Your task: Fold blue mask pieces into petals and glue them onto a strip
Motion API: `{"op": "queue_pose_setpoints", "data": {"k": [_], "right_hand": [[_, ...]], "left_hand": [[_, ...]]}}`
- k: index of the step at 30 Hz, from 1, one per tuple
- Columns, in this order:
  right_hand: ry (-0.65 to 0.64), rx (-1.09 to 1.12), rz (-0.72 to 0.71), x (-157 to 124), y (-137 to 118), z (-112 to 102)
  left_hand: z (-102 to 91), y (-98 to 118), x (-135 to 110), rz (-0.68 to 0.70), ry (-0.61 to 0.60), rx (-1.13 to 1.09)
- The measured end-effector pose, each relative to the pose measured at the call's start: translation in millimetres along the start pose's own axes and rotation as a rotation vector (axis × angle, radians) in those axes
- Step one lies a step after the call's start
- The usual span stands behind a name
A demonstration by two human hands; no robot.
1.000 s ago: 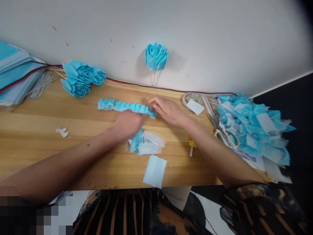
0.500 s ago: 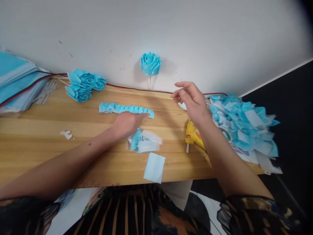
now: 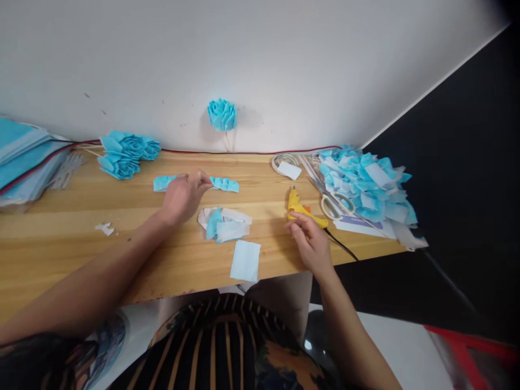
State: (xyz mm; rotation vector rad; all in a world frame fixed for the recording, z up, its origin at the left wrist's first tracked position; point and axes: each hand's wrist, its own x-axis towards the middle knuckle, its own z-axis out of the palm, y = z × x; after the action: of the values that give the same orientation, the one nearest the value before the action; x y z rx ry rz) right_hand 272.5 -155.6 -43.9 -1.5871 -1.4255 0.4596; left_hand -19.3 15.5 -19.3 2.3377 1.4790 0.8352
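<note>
Near the middle of the wooden table lies a row of pleated light-blue fabric petals [image 3: 226, 184]. My left hand [image 3: 183, 196] covers part of this row, its thumb and fingers pinched together on it. A yellow hot glue gun [image 3: 296, 202] lies on the table to the right, nozzle pointing to the wall. Just in front of the gun, my right hand [image 3: 312, 242] is loosely curled with its fingers apart, fingertips close to the gun's body. Whether they touch it I cannot tell. Between my hands are scraps of blue and white fabric [image 3: 232, 230] and a stack of pale-blue pieces [image 3: 246, 261].
A blue fabric flower [image 3: 222, 115] stands on a stick by the wall; several more flowers [image 3: 125, 153] lie at left, beside stacked blue sheets [image 3: 20, 154]. At right are scissors [image 3: 336, 206], a coiled cable [image 3: 278, 162] and a heap of petals [image 3: 369, 181].
My right hand has come down from above the table to the glue gun. My left hand has shifted along the petal row, now pinching it. The view has turned right.
</note>
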Motion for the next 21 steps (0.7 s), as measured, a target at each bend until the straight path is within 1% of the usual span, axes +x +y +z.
{"op": "queue_pose_setpoints", "data": {"k": [2,4,5,7,9,10,11,13,15,17,19,21], "right_hand": [[-0.024,0.04,0.03,-7.3,2.2,6.6],[-0.034,0.094,0.07,-10.1,1.5,11.6],[-0.027,0.117,0.087,-10.3,-0.6,13.4],[0.011,0.137,0.103,-8.7,-9.6,16.0],[0.045,0.132,0.078,-4.5,-26.8,18.9],[0.04,0.127,0.051,-1.4,-38.2,21.0],[0.021,0.136,0.026,2.1,-50.9,23.8],[-0.063,0.211,-0.015,9.9,-77.3,31.5],[-0.157,0.289,-0.052,16.7,-100.0,40.8],[-0.213,0.341,-0.092,20.5,-114.6,49.5],[-0.239,0.362,-0.108,20.3,-120.6,55.6],[-0.265,0.352,-0.108,16.1,-120.0,58.5]], "left_hand": [[-1.4,-1.6,2.2,-0.048,0.013,-0.046],[-3.1,-1.0,3.2,-0.094,0.045,-0.144],[-4.3,1.1,2.7,-0.115,0.058,-0.228],[-7.7,10.6,-1.3,-0.152,0.058,-0.494],[-12.8,27.4,-9.6,-0.177,-0.009,-0.861],[-16.0,37.5,-15.2,-0.173,-0.091,-1.046],[-19.5,48.1,-21.4,-0.177,-0.175,-1.19],[-27.2,67.5,-34.2,-0.198,-0.301,-1.36],[-34.6,81.3,-45.8,-0.212,-0.372,-1.41],[-40.7,88.0,-55.1,-0.219,-0.404,-1.406],[-44.8,88.7,-63.3,-0.236,-0.403,-1.377],[-46.9,85.3,-72.6,-0.272,-0.386,-1.317]]}}
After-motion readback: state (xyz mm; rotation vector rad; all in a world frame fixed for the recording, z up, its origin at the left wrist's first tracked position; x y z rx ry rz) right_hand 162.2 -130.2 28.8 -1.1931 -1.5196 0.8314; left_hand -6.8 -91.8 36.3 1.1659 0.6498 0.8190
